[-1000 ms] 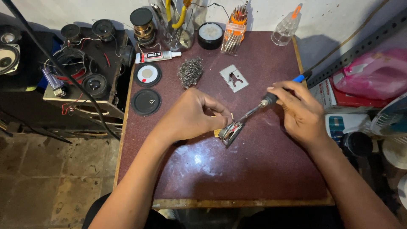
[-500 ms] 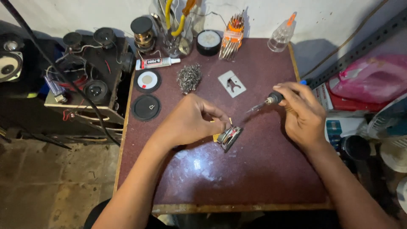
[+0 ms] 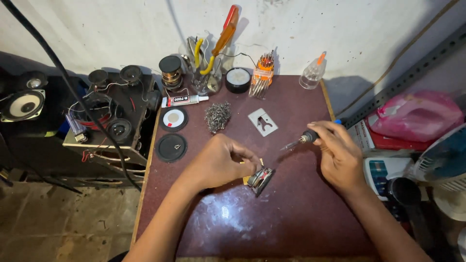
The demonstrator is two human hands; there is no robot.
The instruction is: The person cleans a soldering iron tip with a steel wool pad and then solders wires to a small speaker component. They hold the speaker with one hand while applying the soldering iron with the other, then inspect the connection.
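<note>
**Bench check: small speaker held, soldering iron lifted clear**

The maroon worktable (image 3: 291, 228) fills the centre of the frame, its front area bare and scuffed. At centre, the left hand (image 3: 218, 162) rests on the table with fingers curled and closed on a small round speaker (image 3: 260, 178), which sits tilted on edge just right of the fingertips. At right of centre, the right hand (image 3: 340, 157) grips a soldering iron (image 3: 303, 139), fingers wrapped tight around the handle; the tip points left and stands apart from the speaker. Along the upper table edge: a jar of pliers (image 3: 208, 73), a wire spool (image 3: 171, 72), a screwdriver set (image 3: 262, 73). Below these lie 2 black discs (image 3: 171, 147), a wire-wool pad (image 3: 217, 116), a grey metal plate (image 3: 262, 122) and a glue tube (image 3: 184, 100).
</note>
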